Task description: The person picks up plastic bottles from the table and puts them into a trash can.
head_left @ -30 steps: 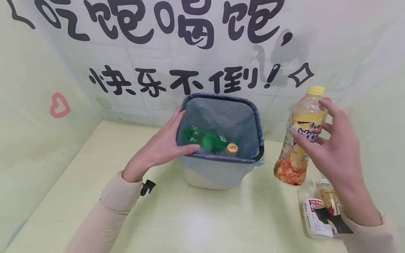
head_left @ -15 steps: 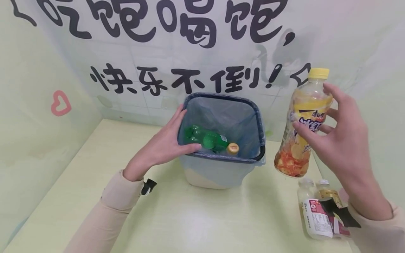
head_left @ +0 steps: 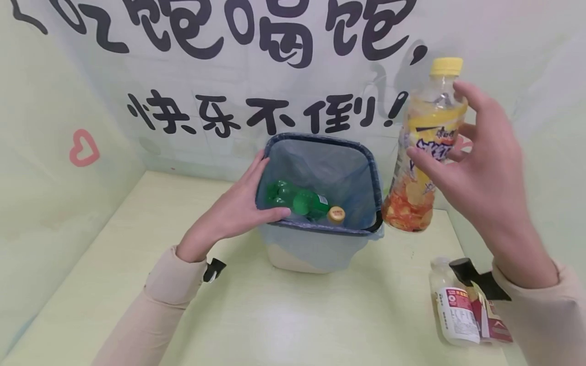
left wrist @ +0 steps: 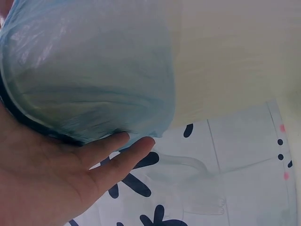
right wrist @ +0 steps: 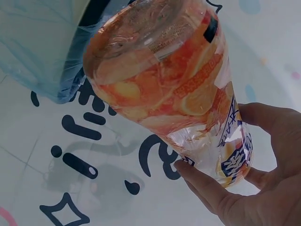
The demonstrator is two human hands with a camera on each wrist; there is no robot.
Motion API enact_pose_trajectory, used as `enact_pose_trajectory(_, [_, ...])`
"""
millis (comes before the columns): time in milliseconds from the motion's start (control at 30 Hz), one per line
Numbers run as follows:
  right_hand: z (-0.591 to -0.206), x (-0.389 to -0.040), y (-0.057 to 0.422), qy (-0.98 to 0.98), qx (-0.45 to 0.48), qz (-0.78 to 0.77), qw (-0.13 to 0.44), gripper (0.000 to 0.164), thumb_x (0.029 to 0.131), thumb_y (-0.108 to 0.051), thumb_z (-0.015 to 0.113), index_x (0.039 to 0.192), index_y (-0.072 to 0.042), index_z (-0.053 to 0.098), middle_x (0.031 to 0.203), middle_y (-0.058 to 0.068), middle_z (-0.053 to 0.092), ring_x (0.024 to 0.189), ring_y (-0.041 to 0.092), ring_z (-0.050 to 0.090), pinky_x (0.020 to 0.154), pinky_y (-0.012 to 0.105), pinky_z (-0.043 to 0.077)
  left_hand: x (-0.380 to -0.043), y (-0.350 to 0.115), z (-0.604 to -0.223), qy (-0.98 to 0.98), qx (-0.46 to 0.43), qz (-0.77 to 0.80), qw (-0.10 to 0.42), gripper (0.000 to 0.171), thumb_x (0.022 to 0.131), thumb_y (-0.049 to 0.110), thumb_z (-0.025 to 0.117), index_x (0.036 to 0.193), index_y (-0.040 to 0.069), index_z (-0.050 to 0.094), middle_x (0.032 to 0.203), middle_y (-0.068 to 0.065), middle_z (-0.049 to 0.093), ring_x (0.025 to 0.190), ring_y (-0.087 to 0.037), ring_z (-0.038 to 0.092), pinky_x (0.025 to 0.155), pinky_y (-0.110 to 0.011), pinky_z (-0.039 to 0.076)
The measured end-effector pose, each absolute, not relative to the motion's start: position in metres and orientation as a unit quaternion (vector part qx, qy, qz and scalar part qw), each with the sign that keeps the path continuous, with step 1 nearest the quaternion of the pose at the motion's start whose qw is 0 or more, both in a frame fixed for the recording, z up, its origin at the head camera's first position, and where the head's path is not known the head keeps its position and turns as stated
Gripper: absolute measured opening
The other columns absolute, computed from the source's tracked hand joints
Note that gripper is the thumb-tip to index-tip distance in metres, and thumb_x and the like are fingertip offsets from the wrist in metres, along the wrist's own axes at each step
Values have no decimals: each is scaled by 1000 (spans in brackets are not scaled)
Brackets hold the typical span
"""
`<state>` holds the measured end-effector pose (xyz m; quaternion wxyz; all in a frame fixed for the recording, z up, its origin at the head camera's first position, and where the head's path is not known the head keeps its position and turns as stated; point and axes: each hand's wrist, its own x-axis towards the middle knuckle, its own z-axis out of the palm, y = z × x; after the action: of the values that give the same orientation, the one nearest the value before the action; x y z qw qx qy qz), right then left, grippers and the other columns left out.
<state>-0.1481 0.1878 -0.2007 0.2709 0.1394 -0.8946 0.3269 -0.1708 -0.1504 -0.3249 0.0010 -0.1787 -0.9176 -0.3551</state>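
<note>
My right hand (head_left: 490, 168) grips a plastic drink bottle (head_left: 428, 147) with a yellow cap, a yellow label and orange-red print near its base. The bottle leans, cap up, beside the bin's right rim. In the right wrist view its base (right wrist: 141, 52) faces the camera. My left hand (head_left: 233, 208) rests on the left front corner of a bin (head_left: 297, 259) lined with a blue plastic bag (left wrist: 94, 70). Its thumb lies along the front rim and straight fingers (left wrist: 122, 160) touch the outside. Inside the bin lie green plastic bottles (head_left: 293, 198) and a bottle with an orange cap (head_left: 336, 214).
A white-labelled bottle (head_left: 458, 315) lies on the table (head_left: 274, 320) at the right. Next to it is a red and gold package (head_left: 494, 325), partly covered by my right wrist. A wall with large black lettering (head_left: 270, 114) rises right behind the bin.
My right hand has lifted the drink bottle higher and, in the last half second, moved it left toward the bin. The left hand stays in place on the bin.
</note>
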Motion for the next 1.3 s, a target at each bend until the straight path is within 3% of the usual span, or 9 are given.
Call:
enact_pose_trajectory(367, [-191,-173,163,-890,171,344,244,86,82,-17,81,151,-33,32,140,0,42,115,26,59,81,19,54,-167,-149,-323,-921,-173,-350,1,114,80,64,71,161,13,7,166,5,-6,149,-32,20,110,-57,33])
enact_pose_trajectory(700, [-191,-190,144,-911,180,302,215,89,81,-22,83,153,-25,31,146,1,40,123,27,57,81,30,57,-168,-152,-324,-921,-172,-351,3,114,80,64,72,161,15,8,166,6,-5,147,-32,25,107,-58,36])
enact_pose_trajectory(967, [-189,-210,114,-920,216,264,190,90,82,-25,82,153,-16,29,149,6,37,113,28,57,80,44,55,-168,-153,-325,-919,-172,-354,4,114,80,65,71,161,15,9,166,7,-6,147,-32,25,107,-57,37])
enact_pose_trajectory(1133, [-186,-219,99,-920,230,254,189,88,83,-27,81,152,-13,29,145,8,39,107,23,53,85,40,54,-168,-154,-326,-917,-171,-361,1,114,79,65,71,161,14,9,166,6,-6,148,-31,22,109,-56,35])
enact_pose_trajectory(1300, [-186,-225,92,-920,228,261,182,87,82,-27,81,151,-14,29,144,8,39,115,24,52,88,41,54,-168,-154,-327,-913,-172,-371,-3,115,79,67,70,161,14,9,166,7,-6,149,-29,21,110,-54,34])
